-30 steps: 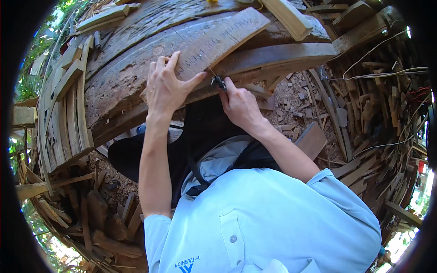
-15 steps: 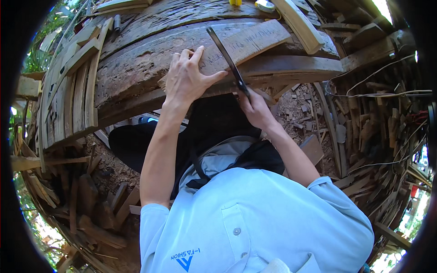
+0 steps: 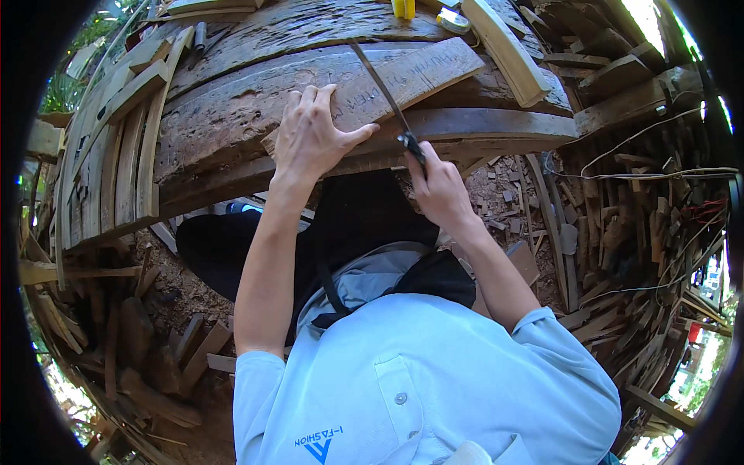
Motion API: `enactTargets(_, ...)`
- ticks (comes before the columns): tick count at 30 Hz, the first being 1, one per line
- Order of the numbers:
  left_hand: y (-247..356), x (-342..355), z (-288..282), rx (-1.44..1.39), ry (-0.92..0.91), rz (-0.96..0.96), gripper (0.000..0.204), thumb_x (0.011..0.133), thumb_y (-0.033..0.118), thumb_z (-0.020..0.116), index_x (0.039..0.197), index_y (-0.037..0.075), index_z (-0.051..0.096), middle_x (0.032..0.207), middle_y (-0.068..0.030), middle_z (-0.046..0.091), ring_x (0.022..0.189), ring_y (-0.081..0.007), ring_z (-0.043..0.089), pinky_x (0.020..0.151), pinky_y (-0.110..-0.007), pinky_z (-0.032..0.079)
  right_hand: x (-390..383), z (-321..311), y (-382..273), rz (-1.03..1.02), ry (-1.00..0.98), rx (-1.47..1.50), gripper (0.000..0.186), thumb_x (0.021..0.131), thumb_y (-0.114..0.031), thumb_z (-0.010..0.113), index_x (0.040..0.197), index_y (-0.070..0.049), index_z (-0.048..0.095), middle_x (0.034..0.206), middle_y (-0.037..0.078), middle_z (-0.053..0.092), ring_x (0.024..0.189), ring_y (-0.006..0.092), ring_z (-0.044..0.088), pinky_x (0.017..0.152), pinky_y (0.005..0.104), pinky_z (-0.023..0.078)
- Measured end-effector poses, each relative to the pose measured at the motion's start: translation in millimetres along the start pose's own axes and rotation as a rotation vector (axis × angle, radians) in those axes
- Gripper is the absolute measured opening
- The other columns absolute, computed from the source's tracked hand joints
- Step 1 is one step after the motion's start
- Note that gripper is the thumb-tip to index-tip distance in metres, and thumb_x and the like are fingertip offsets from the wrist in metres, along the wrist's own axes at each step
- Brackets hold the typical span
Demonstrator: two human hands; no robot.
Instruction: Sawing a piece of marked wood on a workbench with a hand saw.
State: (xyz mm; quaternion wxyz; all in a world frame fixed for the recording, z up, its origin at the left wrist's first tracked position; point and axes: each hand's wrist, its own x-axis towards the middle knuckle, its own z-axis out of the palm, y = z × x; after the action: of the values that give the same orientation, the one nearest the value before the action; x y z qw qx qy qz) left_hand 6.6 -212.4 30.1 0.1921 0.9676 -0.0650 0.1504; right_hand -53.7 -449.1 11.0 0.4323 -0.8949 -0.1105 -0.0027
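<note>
My left hand (image 3: pixel 312 142) presses down on a flat wooden board (image 3: pixel 438 68), its fingers spread and the thumb stretched toward the right. Pencil marks run along the board, which lies aslant on a thick, weathered timber bench (image 3: pixel 221 128). In my right hand (image 3: pixel 442 190) is the dark handle of a handsaw (image 3: pixel 380 84). Its narrow blade crosses the board just right of my left thumb, pointing away from me. How deep the teeth sit in the wood, I cannot tell. My left palm hides the board's near left part.
A squared wooden piece (image 3: pixel 508 54) lies across the bench at the right, near a tape measure (image 3: pixel 452 21) and a yellow object (image 3: pixel 403 8). Slats are stacked (image 3: pixel 128 167) at the bench's left end. Offcuts (image 3: pixel 620 232) pile up at the right, with wood scraps below.
My right hand has drawn the saw a little back toward me and to the right. The left hand stays spread on the board; the whole view has shifted slightly.
</note>
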Motion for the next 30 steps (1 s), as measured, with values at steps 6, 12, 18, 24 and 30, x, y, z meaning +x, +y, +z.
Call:
enactTargets(6,2.9,1.3,-0.4,-0.015,0.019,0.011,0.095,0.078,0.069,0.086,0.141,0.001,0.066,0.131,-0.0139,0.068,0.127,-0.0318,0.06,0.109,-0.045,0.052,18.7,15.8,1.5,-0.018,0.039,-0.166,0.025,0.111,-0.026,0.057,0.107,-0.001,0.057,0.073,0.032,0.068,0.075,0.0543,0.068,0.066,0.0632,0.053)
enactTargets(12,-1.0,1.0,1.1,0.005,-0.018,-0.013,0.098,0.078,0.073,0.083,0.141,0.001,0.066,0.13,-0.0123,0.068,0.125,-0.0301,0.06,0.109,-0.044,0.052,18.1,20.7,-1.0,0.01,0.017,-0.228,0.027,0.111,-0.026,0.056,0.106,0.0,0.057,0.073,0.033,0.068,0.075,0.0545,0.069,0.067,0.0637,0.054)
enactTargets(18,-1.4,0.8,2.2,0.016,-0.011,-0.013,0.098,0.078,0.075,0.082,0.142,0.002,0.066,0.129,-0.0113,0.068,0.123,-0.0284,0.06,0.108,-0.043,0.053,16.6,21.0,-2.5,0.018,0.025,-0.152,0.027,0.111,-0.026,0.057,0.109,0.002,0.059,0.074,0.033,0.068,0.077,0.0545,0.069,0.068,0.062,0.053)
enactTargets(24,-1.7,0.1,0.5,0.015,-0.023,-0.015,0.1,0.078,0.076,0.083,0.143,0.003,0.065,0.129,-0.0115,0.068,0.123,-0.0279,0.061,0.107,-0.042,0.055,16.0,21.2,-5.5,0.04,0.028,-0.14,0.028,0.111,-0.027,0.057,0.11,0.001,0.06,0.075,0.032,0.068,0.077,0.0545,0.068,0.068,0.0613,0.053)
enactTargets(30,-1.1,0.9,-0.5,0.004,-0.028,-0.018,0.102,0.076,0.076,0.084,0.142,0.0,0.066,0.128,-0.0127,0.069,0.121,-0.029,0.062,0.105,-0.043,0.056,14.0,25.9,-0.7,0.005,0.06,-0.151,0.027,0.112,-0.026,0.057,0.109,0.0,0.059,0.075,0.032,0.068,0.074,0.0539,0.068,0.064,0.0618,0.052)
